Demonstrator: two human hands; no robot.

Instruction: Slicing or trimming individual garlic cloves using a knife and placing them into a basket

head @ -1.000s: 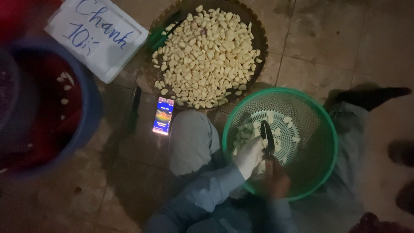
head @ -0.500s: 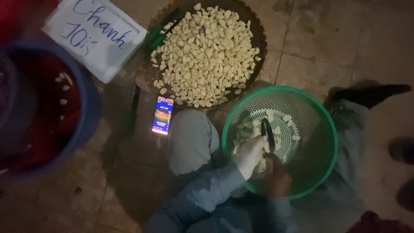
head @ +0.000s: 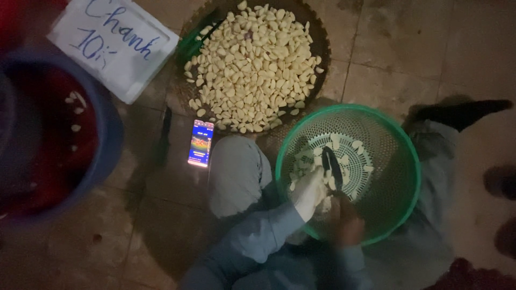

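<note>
Left hand: I see my left hand [head: 310, 191] low in the frame, its forearm in a grey-blue sleeve [head: 252, 241] rising from the bottom edge and slanting up to the right. The hand sits over the near rim of the green basket [head: 400, 177], fingers curled together around something pale; I cannot tell for sure what it is.

Right hand: my right hand [head: 348, 224] lies just right of the left one, over the same near rim, darker and partly in shadow. It is clamped on the handle of a knife [head: 332, 167], fist closed, with the dark blade pointing away from me into the basket.

Hands together: the two are just beside each other, the blade passing close by the left fingers.

Basket: green, perforated, round, resting between my knees; a few pale cloves [head: 355, 145] lie on its bottom around the blade.

Tray: a dark woven tray [head: 321, 64] lies beyond the basket, heaped with more peeled cloves.

Phone: a lit phone [head: 200, 143] lies flat on the floor, left of my left knee [head: 236, 172].

Tub: a blue tub [head: 110, 145] stands at the far left, well apart from both hands.

Card: a white handwritten card [head: 115, 45] leans beside the tub and tray.
</note>
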